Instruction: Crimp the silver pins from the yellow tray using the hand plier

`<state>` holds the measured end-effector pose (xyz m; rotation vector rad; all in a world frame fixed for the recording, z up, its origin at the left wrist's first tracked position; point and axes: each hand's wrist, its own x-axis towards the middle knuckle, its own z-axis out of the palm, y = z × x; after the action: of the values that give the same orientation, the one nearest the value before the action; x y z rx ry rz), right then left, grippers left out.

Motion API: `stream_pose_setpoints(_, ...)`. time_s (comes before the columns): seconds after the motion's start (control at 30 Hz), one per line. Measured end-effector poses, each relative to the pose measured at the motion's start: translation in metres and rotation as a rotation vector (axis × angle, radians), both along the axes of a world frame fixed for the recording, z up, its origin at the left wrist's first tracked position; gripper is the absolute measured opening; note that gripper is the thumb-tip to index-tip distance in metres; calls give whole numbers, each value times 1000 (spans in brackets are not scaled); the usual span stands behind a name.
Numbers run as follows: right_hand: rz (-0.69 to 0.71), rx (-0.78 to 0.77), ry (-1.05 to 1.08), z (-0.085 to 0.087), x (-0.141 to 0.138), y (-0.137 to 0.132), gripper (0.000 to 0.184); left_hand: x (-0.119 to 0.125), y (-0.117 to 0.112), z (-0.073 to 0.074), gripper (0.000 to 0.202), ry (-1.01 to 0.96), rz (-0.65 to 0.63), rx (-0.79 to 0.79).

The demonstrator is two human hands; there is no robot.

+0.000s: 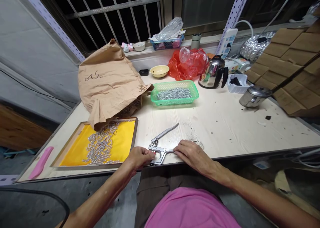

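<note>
The left hand (139,157) is curled into a loose fist, knuckles up, its fingers closed round the head end of the silver metal hand pliers (160,151); whether a small part is also pinched under those fingers is hard to tell from this angle. The right hand (192,154) lies palm down with its fingers stretched out and together, the fingertips pressing flat on the lower handle rather than wrapped round it. Both forearms reach in from the near side, elbows spread wide. The pliers lie on the pale wood-grain table (237,128) at its near edge, just to the right of the wooden-framed tray with a yellow lining (95,166). Their 2 handles are spread apart: 1 rests on the table under the right hand, the other slants up and away. A small red spot shows near the hinge. In the tray lies a heap of small silver metal tubes (100,146), and a crumpled brown paper sack (107,81) slumps over the tray's far edge. Beyond the tray and to its right stands a green plastic mesh basket (175,101) holding more such tubes.
</note>
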<state>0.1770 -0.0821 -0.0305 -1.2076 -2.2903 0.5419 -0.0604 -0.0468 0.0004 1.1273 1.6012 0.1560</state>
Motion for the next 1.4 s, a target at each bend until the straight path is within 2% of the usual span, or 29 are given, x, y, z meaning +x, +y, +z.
stream_pose_setpoints(0.23,-21,11,-23,-5,-1,-3,14,0,-1,-2,51,-40,29,-30)
stream_pose_setpoints(0.4,-89,30,-96,-6,-6,-5,15,-4,-5,-8,51,36,46,-18)
stream_pose_setpoints(0.53,-90,18,-148,-6,-8,-4,17,-3,-1,-6,41,64,-24,-36)
stream_pose_setpoints(0.77,-56,28,-192,-8,-6,-3,18,-2,18,1,36,62,-226,-136)
stream_pose_setpoints(1.1,-61,46,-159,-11,-7,-6,20,-4,27,-3,35,69,-323,-149)
stream_pose_setpoints(1.23,-77,36,-182,-6,-9,-8,19,-2,25,-1,40,80,-313,-135)
stream_pose_setpoints(1.4,-61,24,-189,1,-3,2,10,0,20,3,32,96,-243,-125)
